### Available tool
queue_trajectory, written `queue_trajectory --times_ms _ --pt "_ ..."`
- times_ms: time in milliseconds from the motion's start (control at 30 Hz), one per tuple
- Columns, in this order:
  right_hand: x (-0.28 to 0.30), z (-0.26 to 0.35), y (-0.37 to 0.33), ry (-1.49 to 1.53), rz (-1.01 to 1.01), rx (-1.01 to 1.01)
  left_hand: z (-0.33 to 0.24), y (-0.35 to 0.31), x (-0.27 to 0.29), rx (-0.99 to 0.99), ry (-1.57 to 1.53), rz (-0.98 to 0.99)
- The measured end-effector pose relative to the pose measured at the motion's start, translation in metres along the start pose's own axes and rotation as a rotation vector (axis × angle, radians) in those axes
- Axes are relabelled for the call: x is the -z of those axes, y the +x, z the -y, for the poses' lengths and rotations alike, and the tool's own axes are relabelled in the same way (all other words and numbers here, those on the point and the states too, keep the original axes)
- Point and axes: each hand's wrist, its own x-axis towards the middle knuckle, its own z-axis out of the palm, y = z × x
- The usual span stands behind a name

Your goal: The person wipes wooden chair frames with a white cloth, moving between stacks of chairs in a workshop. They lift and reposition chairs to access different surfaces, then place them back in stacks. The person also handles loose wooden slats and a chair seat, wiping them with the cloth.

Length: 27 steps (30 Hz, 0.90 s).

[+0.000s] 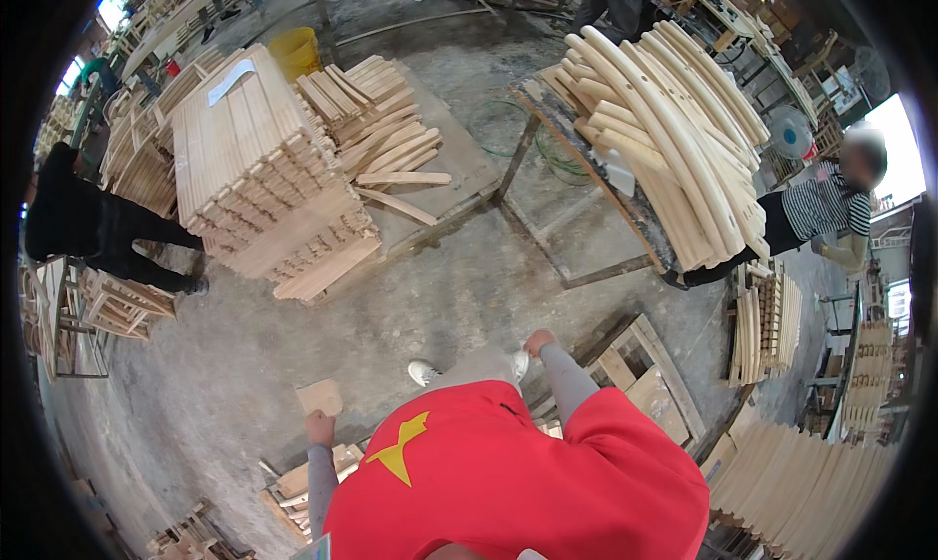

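Presently, left hand: sat between 7 and 8 o'clock from view centre; grip was narrow, holding a flat tan piece by its near edge.
Flat tan piece: lay at 12 o'clock from the left grip, touching the fingers, most of its face beyond them.
Right hand: was near 5 o'clock, well apart from the piece; fingers seemed curled, but could not tell how tightly or whether they held anything.
Wooden frame: lay near 4 o'clock.
Board stack: stood near 10 o'clock.
Curved wooden lengths: were piled on a stand at 2 o'clock.
Yellow bucket: stood toward 11 o'clock.
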Motion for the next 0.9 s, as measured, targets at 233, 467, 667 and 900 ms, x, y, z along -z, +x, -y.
queue_trajectory --times_ms 233,467,667,900 --pt "0.010 0.149 0.012 -0.037 -0.148 0.181 0.109 -0.038 0.034 -0.154 0.790 0.233" --pt "0.016 0.344 0.027 -0.118 -0.084 0.424 0.146 -0.038 0.002 0.536 -0.301 0.273" --pt "-0.015 0.488 0.069 -0.509 -0.147 0.627 0.155 0.011 0.028 0.433 -0.412 0.235" --pt "-0.109 0.691 0.026 -0.741 0.083 1.055 0.202 0.049 0.124 0.793 -1.005 -0.369"
